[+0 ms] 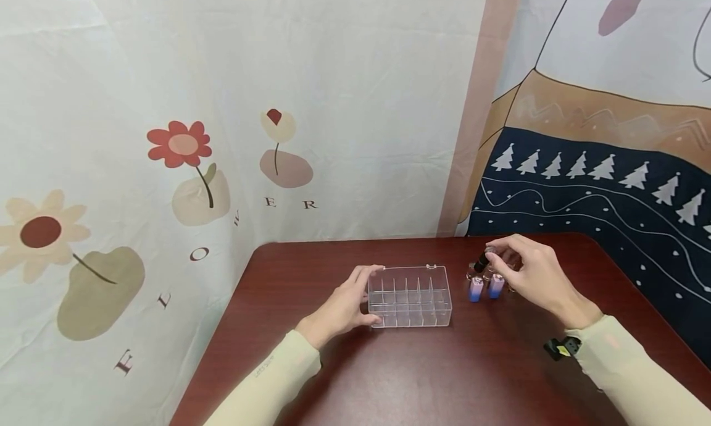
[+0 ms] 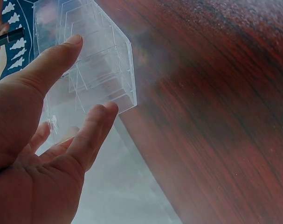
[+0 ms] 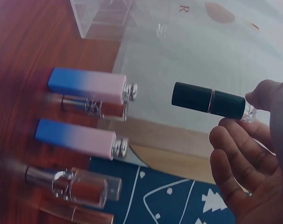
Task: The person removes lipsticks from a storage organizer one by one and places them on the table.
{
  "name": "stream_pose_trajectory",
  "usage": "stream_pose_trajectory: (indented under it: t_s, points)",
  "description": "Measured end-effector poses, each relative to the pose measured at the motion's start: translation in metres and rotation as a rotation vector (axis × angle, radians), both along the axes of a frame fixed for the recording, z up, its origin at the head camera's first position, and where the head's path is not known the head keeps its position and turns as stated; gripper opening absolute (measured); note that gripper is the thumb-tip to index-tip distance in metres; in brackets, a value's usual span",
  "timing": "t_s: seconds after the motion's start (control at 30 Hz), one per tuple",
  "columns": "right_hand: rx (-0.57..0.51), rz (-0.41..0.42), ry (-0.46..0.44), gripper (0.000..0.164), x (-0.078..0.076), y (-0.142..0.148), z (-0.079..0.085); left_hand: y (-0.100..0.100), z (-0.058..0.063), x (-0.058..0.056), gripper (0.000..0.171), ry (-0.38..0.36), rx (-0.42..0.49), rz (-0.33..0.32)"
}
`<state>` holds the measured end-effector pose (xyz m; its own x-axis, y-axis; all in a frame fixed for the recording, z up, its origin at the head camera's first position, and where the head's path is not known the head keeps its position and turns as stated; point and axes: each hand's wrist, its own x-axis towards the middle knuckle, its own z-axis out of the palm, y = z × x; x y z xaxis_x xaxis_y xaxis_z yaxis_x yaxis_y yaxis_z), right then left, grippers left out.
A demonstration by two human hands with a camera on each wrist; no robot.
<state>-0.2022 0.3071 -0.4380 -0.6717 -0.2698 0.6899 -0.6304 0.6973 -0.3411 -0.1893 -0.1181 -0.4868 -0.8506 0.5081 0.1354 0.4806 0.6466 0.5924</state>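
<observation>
A clear plastic box (image 1: 411, 318), split into small compartments, stands on the table with its lid raised at the back. My left hand (image 1: 340, 305) grips its left end, thumb at the front corner and fingers toward the back edge. In the left wrist view, thumb and fingertips lie on opposite sides of the box (image 2: 125, 70). My right hand (image 1: 537, 276) pinches a black lipstick tube (image 3: 193, 97) by its clear end, above the other tubes. Two blue-and-pink lipsticks (image 1: 476, 289) stand upright just below it, with clear-capped tubes (image 3: 87, 189) beside them.
The reddish-brown table (image 1: 411, 376) reaches back to a light curtain (image 1: 355, 105) printed with flowers. At the right hangs a dark blue cloth (image 1: 555, 197) with white trees. A black device (image 1: 562, 348) is strapped at the right wrist.
</observation>
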Motion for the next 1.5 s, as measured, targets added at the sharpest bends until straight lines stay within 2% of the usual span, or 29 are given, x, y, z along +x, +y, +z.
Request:
stream_pose_trajectory:
  t_s: [0.2, 0.5, 0.73, 0.97, 1.5]
  points:
    - [-0.008, -0.035, 0.013, 0.027, 0.000, 0.012, 0.001, -0.001, -0.001, 0.000, 0.110, 0.009, 0.011, 0.002]
    - [0.012, -0.100, -0.021, 0.027, 0.004, 0.030, -0.002, -0.001, -0.001, 0.000, 0.111, 0.011, 0.009, -0.003]
    - [0.014, -0.125, 0.004, 0.027, 0.002, 0.041, -0.001, -0.001, -0.002, 0.000, 0.110, 0.024, 0.024, 0.004]
    - [0.004, -0.152, -0.043, 0.027, 0.005, 0.053, -0.004, -0.001, 0.000, 0.002, 0.110, 0.011, 0.009, 0.002]
    - [0.006, -0.196, -0.065, 0.025, 0.007, 0.075, -0.010, 0.001, 0.001, 0.003, 0.109, 0.023, 0.017, 0.010]
